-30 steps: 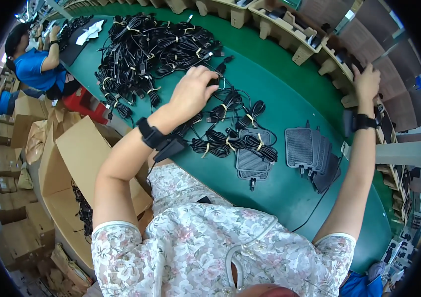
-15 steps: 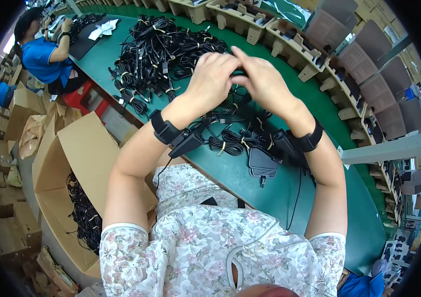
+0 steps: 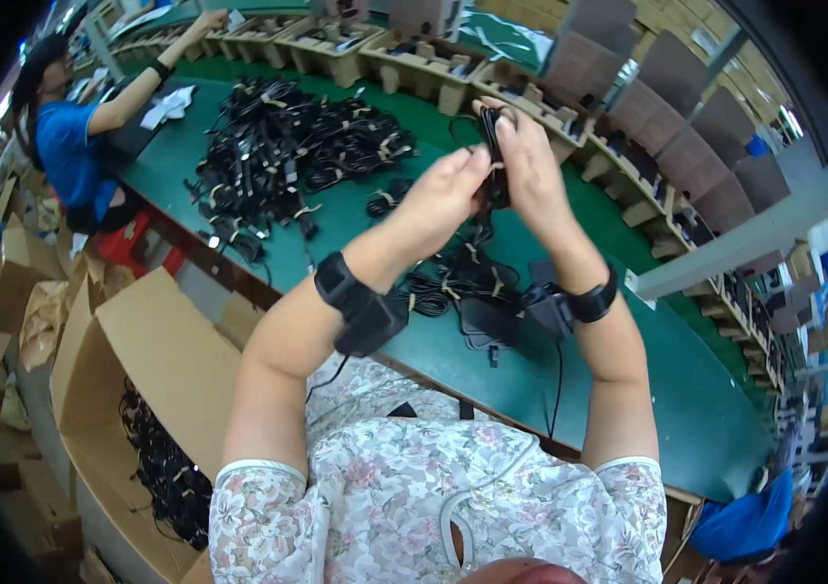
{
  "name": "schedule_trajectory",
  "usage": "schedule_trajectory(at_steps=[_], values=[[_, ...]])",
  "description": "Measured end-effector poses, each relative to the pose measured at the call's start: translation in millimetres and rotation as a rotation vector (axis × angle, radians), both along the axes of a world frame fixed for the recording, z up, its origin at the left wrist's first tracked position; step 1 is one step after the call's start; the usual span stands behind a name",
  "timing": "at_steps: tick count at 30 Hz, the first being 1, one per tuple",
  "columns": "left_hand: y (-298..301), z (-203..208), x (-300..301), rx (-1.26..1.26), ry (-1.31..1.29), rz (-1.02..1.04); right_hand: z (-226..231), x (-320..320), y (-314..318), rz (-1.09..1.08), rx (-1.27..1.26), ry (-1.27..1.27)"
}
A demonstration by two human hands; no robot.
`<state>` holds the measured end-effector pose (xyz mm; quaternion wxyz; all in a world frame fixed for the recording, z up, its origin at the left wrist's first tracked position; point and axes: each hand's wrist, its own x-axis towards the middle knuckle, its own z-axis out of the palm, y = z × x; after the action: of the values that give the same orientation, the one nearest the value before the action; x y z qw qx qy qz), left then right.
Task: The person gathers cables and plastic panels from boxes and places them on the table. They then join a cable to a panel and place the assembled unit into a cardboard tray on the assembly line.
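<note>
Cable, black and coiled into a bundle, is held up between the two hands, clear of the table. The left hand pinches its near left side with thumb and fingers closed; the right hand curls round its right side, thumb laid against the coils. A pale tie crosses the bundle just beside the left fingertips. Behind the hands, each wrist wears a black strap with a dark box on it. Below both hands, toward the person, more tied black bundles lie on the green table, next to dark flat pads, partly covered. Just left of the left hand sits a small loose bundle; farther left spreads a big heap of tied black cables. Beyond both hands runs a row of brown trays. Well apart, left of and nearer the person than the left hand, an open cardboard box holds tangled black cords. Farthest left, a co-worker in blue stretches an arm toward the trays.
</note>
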<state>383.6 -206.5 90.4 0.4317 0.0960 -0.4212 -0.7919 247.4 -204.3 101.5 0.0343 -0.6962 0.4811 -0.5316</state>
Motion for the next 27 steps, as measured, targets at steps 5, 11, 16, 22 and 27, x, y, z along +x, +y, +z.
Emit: schedule_trajectory(at_steps=[5, 11, 16, 22, 27], values=[[25.2, -19.8, -28.1, -0.153, -0.325, -0.199, 26.2, -27.2, 73.4, -0.397, -0.380, 0.833], [47.2, -23.6, -82.3, -0.382, -0.633, -0.870, 21.7, -81.0, 193.6, -0.183, 0.486, 0.883], [38.1, -52.6, -105.3, -0.376, -0.469, -0.662, 37.0, -174.3, 259.7, -0.764, 0.558, 0.770], [19.2, -80.2, -115.5, -0.479, -0.669, -0.422, 42.2, -311.2, 218.0, -1.048, 0.534, 0.255], [11.9, -84.4, -112.2, -0.451, -0.697, -0.370, 24.6, -415.2, 121.5, -0.801, 0.492, 0.695]])
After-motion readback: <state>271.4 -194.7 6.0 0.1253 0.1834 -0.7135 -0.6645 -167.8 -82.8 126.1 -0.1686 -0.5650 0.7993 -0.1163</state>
